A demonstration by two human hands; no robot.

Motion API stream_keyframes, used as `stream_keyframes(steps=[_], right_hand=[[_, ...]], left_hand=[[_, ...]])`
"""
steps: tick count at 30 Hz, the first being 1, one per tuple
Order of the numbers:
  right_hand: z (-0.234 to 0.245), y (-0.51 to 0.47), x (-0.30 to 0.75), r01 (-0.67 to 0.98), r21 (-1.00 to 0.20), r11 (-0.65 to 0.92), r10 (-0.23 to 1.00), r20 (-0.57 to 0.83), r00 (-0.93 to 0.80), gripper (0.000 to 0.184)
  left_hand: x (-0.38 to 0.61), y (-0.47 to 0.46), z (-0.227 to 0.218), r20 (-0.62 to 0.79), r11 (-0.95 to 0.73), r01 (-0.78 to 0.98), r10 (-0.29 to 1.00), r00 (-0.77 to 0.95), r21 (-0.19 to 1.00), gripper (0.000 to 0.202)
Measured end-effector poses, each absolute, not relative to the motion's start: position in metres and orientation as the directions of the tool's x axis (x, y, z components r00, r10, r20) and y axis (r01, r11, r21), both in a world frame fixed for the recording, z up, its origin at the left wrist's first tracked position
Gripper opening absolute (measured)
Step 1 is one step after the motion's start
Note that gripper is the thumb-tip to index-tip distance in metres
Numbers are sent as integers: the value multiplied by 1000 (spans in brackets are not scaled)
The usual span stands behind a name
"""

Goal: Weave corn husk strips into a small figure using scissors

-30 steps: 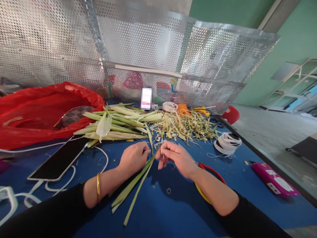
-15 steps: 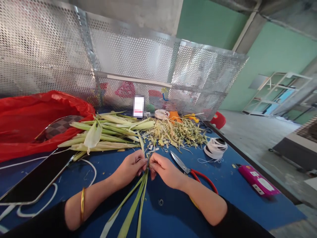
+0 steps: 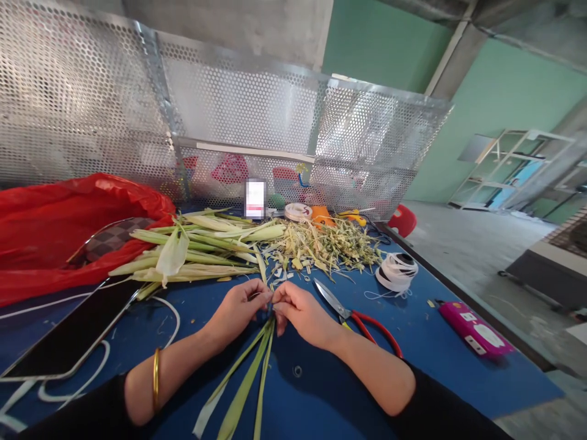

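A bunch of long green corn husk strips (image 3: 245, 385) runs from my fingers down toward the front of the table, spread apart at the lower end. My left hand (image 3: 243, 308) is closed in a pinch at the narrow upper end of the bunch. A fine pale thread seems to show by its fingers. From the other side my right hand (image 3: 300, 311) pinches at the same spot, its fingertips almost meeting the left ones. What exactly lies between the fingertips is partly hidden. Red-handled scissors (image 3: 337, 299) lie open-bladed just right of my right hand.
Whole corn husks (image 3: 206, 238) lie at back left beside a red plastic bag (image 3: 82, 189) and a tablet (image 3: 68, 330). Husk scraps (image 3: 330, 244) are heaped behind my hands. A white thread spool (image 3: 395, 272) and a magenta packet (image 3: 474, 330) sit right on the blue table (image 3: 339, 403).
My right hand has shifted slightly left and up, bringing its fingertips closer to my left hand's. The view has moved a little; the strips lie nearly as before.
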State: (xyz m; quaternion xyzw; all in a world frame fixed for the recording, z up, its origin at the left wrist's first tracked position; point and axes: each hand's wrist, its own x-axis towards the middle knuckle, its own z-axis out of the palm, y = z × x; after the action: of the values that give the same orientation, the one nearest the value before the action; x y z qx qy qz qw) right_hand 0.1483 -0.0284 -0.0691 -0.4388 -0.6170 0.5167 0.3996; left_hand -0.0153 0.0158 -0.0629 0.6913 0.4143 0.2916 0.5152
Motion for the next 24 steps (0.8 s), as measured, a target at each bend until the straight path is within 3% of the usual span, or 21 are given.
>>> stream_keyframes(steps=[4,8,11,16,20,24], right_hand=[[-68,-30,143,4,-1000,-3,956,-4,-295,8],[-69,-30,143,-42,-999,-20,954,-6,-300,5],[-71,-28,145,-107,-994,-10,975,14,-222,13],[-72,-28,147,-83,-996,-5,948,21,-317,18],[-65,-30,146,-59,-997,44,961,58,-271,19],[-57,-30,150,-5,-988,155,976,153,-152,13]], left_hand=[[-14,12,-60,77,-184,260,924,373,948,26],[-12,7,-57,135,-232,225,916,378,946,22],[-11,4,-55,169,-259,213,915,365,942,21],[-11,4,-55,166,-237,163,918,361,958,23],[-9,3,-53,59,-85,59,934,353,995,23],[-9,-4,-51,-197,231,15,793,577,973,35]])
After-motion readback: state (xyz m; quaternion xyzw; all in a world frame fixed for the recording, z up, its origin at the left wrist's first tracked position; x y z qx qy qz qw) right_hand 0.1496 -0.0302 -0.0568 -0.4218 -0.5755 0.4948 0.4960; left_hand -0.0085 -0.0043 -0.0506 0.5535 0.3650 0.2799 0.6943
